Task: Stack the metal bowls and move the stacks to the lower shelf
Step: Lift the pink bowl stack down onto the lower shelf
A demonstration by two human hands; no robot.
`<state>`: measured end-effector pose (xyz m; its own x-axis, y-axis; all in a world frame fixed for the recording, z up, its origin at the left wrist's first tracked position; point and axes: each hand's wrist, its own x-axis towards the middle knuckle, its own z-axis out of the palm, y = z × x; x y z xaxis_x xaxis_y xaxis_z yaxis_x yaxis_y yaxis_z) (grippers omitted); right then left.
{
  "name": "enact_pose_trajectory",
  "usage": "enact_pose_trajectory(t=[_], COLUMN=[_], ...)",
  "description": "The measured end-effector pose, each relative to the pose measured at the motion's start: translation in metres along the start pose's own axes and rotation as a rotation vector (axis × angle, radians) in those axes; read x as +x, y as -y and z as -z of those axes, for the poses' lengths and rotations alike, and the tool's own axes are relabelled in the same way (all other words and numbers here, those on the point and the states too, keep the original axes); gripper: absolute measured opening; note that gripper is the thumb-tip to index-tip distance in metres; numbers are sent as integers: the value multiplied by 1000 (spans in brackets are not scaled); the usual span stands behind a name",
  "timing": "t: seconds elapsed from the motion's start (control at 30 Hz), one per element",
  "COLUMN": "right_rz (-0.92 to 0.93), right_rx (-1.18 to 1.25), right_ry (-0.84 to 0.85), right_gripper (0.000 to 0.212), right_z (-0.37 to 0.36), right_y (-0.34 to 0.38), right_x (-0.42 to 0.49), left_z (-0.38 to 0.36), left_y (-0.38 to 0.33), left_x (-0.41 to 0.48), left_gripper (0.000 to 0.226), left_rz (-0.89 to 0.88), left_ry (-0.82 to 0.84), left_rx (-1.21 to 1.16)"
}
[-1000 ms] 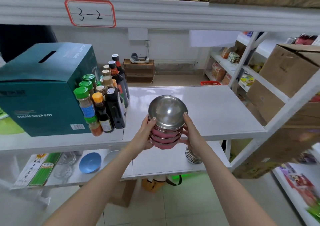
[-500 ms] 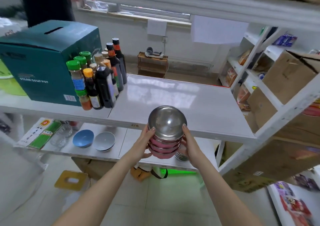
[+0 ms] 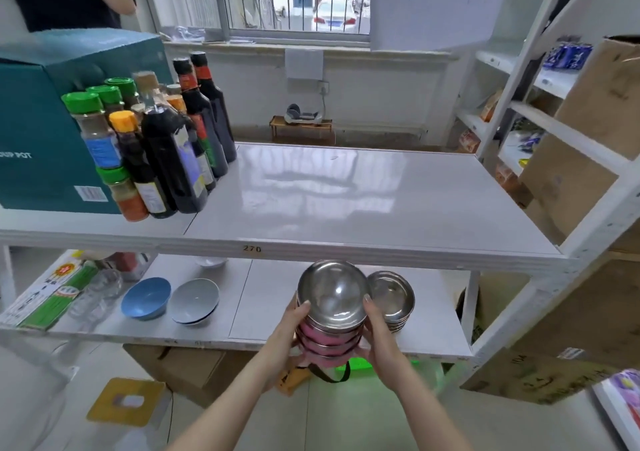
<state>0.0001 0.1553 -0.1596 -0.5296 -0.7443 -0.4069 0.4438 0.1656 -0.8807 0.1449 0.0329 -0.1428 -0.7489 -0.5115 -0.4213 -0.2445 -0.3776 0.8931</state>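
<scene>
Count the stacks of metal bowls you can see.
2. The pink-sided stack is gripped between the left hand and right hand at the lower shelf's front; the second stack sits on that shelf, just right of it. The upper shelf may hide more.

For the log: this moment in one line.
left hand, right hand: hold stack | stack: at lower shelf front, not down | second stack: on shelf

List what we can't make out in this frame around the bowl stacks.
Head view only.
1. Held stack: base and bowl count covered by left hand and right hand; contact with lower shelf unclear.
2. Second stack: left side behind held stack and right hand.
3. White bowl: mostly behind upper shelf edge.
4. Teal box: cut by left edge.
</scene>
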Motion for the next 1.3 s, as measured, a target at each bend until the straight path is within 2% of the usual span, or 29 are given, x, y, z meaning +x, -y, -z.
enact_pose_trajectory(t=[0.13, 0.5, 0.67, 0.77, 1.0, 1.2, 1.3], right_rz=[32, 111, 140, 152, 171, 181, 171], right_rx=[47, 50, 56, 63, 10, 2, 2], right_ry=[8, 30, 16, 26, 6, 25, 21], right_gripper=[64, 61, 29, 21, 25, 46, 44], right_z=[14, 45, 50, 52, 55, 54, 53], right_y=[-43, -120, -135, -141, -151, -148, -145], right_x=[49, 163, 208, 228, 256, 261, 261], left_z=[13, 45, 60, 62, 65, 64, 64], left_y=[42, 136, 155, 159, 165, 158, 158], left_x=[55, 185, 228, 247, 268, 274, 276], left_gripper=[65, 58, 55, 52, 47, 36, 36], left_rz=[-20, -34, -56, -69, -121, -145, -146], left_ry=[-50, -85, -96, -122, -92, -88, -84], left_rx=[-5, -51, -54, -56, -45, -15, -11])
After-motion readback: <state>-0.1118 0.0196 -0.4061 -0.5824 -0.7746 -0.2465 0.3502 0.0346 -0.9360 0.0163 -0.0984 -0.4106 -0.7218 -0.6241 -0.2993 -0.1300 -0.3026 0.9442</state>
